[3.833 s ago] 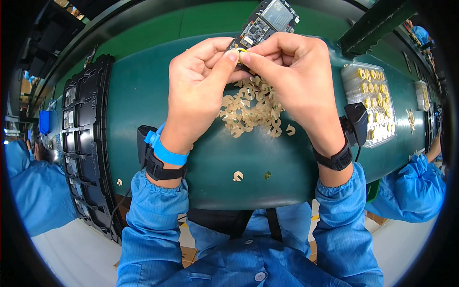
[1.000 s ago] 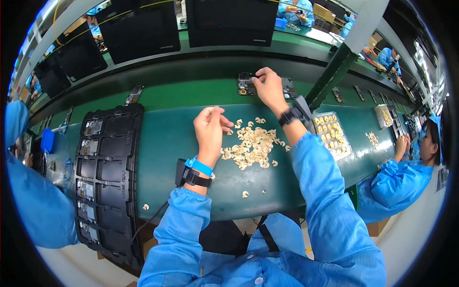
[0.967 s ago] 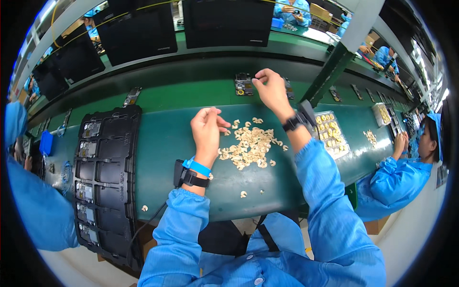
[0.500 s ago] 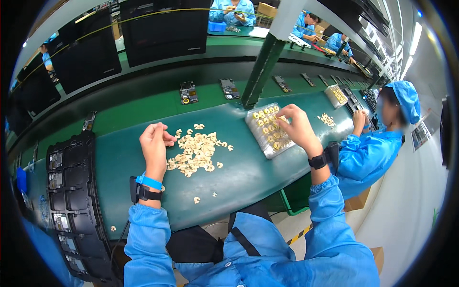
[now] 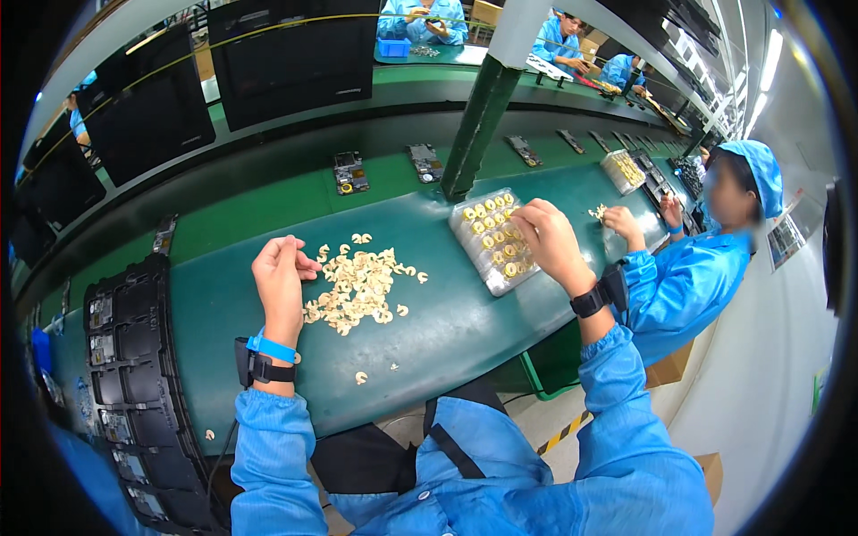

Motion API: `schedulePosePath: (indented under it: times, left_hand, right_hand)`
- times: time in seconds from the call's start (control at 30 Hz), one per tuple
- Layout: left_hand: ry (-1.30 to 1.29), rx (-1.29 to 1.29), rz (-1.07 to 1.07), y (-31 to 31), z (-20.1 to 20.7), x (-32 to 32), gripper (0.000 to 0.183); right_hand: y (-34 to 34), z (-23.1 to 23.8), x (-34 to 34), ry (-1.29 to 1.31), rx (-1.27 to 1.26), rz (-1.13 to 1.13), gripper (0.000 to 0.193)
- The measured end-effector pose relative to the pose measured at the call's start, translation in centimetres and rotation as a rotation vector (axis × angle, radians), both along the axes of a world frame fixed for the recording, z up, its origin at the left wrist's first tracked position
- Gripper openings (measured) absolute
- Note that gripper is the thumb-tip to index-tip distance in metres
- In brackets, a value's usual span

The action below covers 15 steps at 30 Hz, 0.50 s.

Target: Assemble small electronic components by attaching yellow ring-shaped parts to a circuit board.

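Observation:
At the left edge of a loose pile of small cream C-shaped pieces (image 5: pixel 357 284) is my left hand (image 5: pixel 281 277), its thumb and fingers drawn together. Whatever lies between those fingertips is too small to make out. My right hand (image 5: pixel 550 246) hovers over the right side of a clear plastic tray (image 5: pixel 502 284), fingers bent into a pinch. Rows of round yellow-and-white parts (image 5: pixel 487 224) fill the tray's pockets. Part of the tray is hidden under my right hand, and the contents of its pinch cannot be seen.
A black rack (image 5: pixel 134 357) holding boards stands at my left. Circuit boards (image 5: pixel 350 172) lie along the green strip beyond the mat (image 5: pixel 438 330). A green post (image 5: pixel 480 125) rises behind the tray. To my right sits a co-worker (image 5: pixel 706 277) in blue, near another filled tray (image 5: pixel 623 171).
The whole view has shifted slightly. My right hand stays over the tray with its fingers a little lower and closer together. The co-worker's hand has reached out to their own small pile.

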<state>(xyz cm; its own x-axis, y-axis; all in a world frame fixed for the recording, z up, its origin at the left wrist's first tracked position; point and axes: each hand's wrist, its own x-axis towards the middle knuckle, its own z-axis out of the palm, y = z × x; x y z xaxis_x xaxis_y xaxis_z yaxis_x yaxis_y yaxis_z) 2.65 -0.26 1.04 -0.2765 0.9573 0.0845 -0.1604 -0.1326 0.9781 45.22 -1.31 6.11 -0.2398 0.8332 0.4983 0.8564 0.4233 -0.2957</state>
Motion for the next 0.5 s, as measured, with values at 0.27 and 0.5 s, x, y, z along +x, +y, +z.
schedulePosePath:
  times: [0.27,0.5]
  left_hand:
    - [0.022,0.085,-0.434,-1.5,1.5,1.2,0.021]
    - [0.020,0.138,-0.388,-1.9,3.0,2.8,0.017]
  right_hand:
    - [-1.1,4.6,-13.3,0.406,-0.338,0.259,0.019]
    - [1.6,3.9,-21.1,0.336,-0.268,0.466,0.022]
